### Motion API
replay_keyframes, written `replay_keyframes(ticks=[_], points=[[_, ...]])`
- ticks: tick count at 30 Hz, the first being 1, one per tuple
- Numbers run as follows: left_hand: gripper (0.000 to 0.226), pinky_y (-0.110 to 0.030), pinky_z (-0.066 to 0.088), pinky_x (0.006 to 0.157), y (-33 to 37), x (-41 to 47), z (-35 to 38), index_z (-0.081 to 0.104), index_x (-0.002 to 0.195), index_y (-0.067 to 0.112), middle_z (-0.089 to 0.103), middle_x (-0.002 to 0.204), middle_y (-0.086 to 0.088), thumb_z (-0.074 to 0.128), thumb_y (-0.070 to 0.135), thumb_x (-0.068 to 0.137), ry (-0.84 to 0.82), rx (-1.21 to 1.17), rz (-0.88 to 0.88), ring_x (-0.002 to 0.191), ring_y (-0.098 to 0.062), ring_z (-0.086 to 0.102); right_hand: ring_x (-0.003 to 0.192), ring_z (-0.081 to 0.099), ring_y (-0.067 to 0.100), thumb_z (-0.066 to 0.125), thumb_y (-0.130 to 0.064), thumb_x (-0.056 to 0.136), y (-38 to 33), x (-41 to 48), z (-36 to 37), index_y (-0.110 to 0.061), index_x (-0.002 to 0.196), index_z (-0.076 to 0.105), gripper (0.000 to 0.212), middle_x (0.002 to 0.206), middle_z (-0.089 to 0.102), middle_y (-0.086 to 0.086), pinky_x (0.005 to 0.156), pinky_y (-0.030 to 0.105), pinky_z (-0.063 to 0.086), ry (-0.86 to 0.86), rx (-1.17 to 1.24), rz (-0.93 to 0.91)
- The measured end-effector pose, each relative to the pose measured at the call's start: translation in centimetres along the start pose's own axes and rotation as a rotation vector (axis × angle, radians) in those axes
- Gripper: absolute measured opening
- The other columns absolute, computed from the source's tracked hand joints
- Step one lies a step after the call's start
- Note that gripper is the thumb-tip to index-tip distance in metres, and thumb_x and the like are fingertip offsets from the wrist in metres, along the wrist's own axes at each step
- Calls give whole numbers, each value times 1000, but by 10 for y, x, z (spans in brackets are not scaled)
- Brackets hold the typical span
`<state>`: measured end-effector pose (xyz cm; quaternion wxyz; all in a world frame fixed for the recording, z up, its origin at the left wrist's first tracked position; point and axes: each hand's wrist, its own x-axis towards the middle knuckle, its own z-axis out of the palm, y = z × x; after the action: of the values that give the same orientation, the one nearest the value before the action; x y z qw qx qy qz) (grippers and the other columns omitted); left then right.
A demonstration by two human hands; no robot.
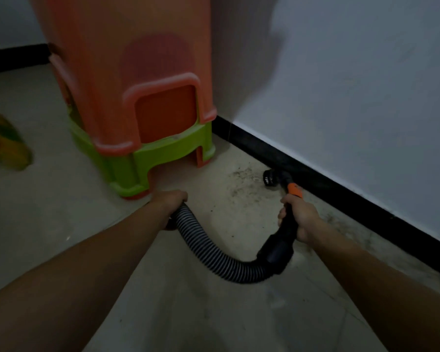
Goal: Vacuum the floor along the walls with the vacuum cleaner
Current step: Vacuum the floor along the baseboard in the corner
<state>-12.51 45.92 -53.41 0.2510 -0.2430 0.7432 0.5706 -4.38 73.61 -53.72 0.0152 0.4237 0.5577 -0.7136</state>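
My right hand [299,216] grips the black vacuum handle [287,231], which carries an orange band [295,189] near its tip. Its small round nozzle [270,177] rests on the floor right against the black skirting board [341,189], beside a patch of dark dust [241,180]. A ribbed black-and-grey hose [206,246] curves from the handle's wide cuff across the floor to my left hand [172,199], which grips the hose's far end. The vacuum body is hidden under my left forearm.
Stacked plastic stools, orange [142,80] over green [148,161], stand in the corner just left of the nozzle. A white wall [366,85] runs along the right. A blurred yellow-green object [8,146] lies at the left edge. Grey floor [214,313] stretches toward me.
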Motion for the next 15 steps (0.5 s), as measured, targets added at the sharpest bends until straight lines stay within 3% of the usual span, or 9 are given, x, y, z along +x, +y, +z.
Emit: replay_keyframes(ticks=[4,7,9,11,15], points=[[45,-33,48,52,-7,-4,-4,51,116,-1,57,85,-16,68,20,81,54,52,8,68,-30,57,39,41,21,53,-9,90,-13,27,-10,-10,80,43,15,50,44,9,38,27,40,80,21,-26],[66,-33,46,48,-18,-1,-19,36,139,0,58,106,-23,67,16,83,128,35,-46,74,-31,58,38,44,20,56,-6,88,-1,45,1,-9,91,47,10,51,47,8,41,27,43,127,80,-5],[75,-32,44,46,-24,5,-28,29,144,0,57,112,-23,68,17,83,174,74,-63,76,-30,56,40,46,20,58,-6,85,7,56,10,-11,101,48,19,58,49,9,43,28,46,145,112,-2],[73,-31,45,48,-30,10,-32,31,141,2,55,102,-17,69,24,82,168,131,-87,78,-29,57,40,46,20,59,-5,85,6,67,16,-10,103,50,21,60,49,10,42,28,47,120,90,-14],[55,-32,48,51,-36,9,-8,47,117,3,51,92,-14,67,40,82,62,243,-154,78,-35,60,37,45,19,58,-8,87,-20,81,8,-9,98,44,17,56,47,10,39,26,43,-40,-60,5]])
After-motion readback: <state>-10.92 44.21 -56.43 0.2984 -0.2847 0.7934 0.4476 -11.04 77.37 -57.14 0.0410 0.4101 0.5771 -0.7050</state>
